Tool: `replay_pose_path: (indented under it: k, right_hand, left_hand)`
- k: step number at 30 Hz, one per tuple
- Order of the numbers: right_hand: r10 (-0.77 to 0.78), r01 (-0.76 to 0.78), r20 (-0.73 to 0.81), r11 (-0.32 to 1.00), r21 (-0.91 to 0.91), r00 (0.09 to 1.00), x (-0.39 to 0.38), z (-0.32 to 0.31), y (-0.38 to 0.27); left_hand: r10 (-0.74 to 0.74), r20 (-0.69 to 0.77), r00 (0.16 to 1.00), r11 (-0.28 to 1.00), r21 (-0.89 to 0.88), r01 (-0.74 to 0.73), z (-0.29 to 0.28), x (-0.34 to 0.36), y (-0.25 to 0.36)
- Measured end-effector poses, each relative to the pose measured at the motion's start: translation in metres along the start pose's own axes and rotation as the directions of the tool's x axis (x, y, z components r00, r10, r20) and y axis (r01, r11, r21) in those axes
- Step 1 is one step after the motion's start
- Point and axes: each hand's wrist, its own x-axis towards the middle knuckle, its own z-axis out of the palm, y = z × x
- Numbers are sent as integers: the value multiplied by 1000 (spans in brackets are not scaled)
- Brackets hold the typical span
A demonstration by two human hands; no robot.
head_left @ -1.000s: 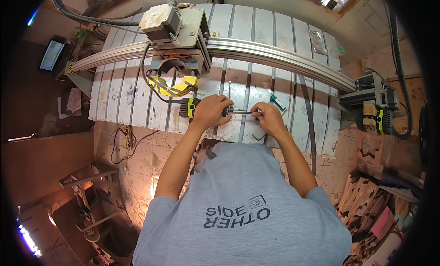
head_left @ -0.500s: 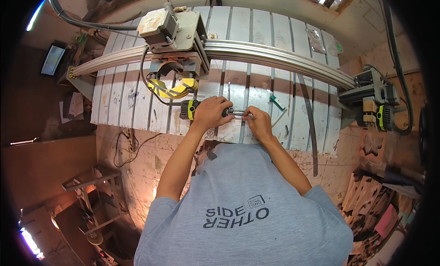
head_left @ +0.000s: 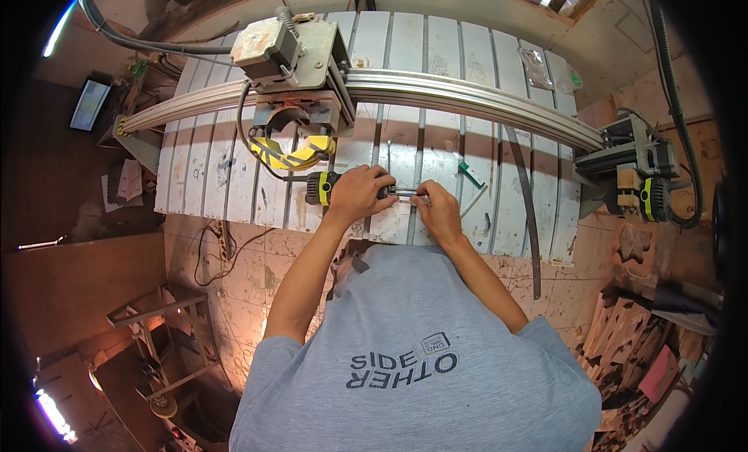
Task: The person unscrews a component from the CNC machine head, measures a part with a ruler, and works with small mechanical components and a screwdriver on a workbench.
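Note:
My left hand [head_left: 360, 193] grips a black and green power tool [head_left: 322, 188] lying sideways on the slatted white bed, its fingers around the front end, from which a thin shank [head_left: 407, 192] points right. My right hand [head_left: 438, 212] pinches a small slender metal piece at that shank; exactly what it is cannot be made out. A green-handled tool [head_left: 472, 174] lies just beyond my right hand. Directly above the power tool, a mounted clamp with yellow striped front [head_left: 292, 154] hangs from the carriage [head_left: 290, 51], a cable running from there down to the tool.
An aluminium gantry rail [head_left: 475, 97] crosses the slatted bed [head_left: 195, 179]. At its right end sits another motor assembly [head_left: 647, 199] with thick hoses. A dark strip [head_left: 528, 218] overhangs the front edge. A screen [head_left: 89, 101] stands left; metal frame [head_left: 160, 319] and wood offcuts [head_left: 623, 335] are below.
Over the last second my right hand has moved left along the shank, closer to the power tool's front end, its fingers still pinched. My left hand has stayed on the tool.

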Motion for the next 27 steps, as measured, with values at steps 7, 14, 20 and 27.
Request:
replay_pose_path:
  k: [7,14,20,27]
  right_hand:
    - [120,-119,-18,992,50,993,-2,0,12]
    - [308,-299,159,951,-77,938,2,-5,4]
    - [351,-343,202,936,-76,914,12,-5,-7]
    - [-69,94,140,979,-181,988,10,7,-5]
  left_hand:
    - [13,-26,1000,1000,9,-13,3,0,0]
    - [23,-57,998,1000,4,-23,9,-1,-3]
    - [14,-37,999,1000,-11,-14,7,-1,-2]
    - [15,-25,1000,1000,4,-15,7,0,-2]
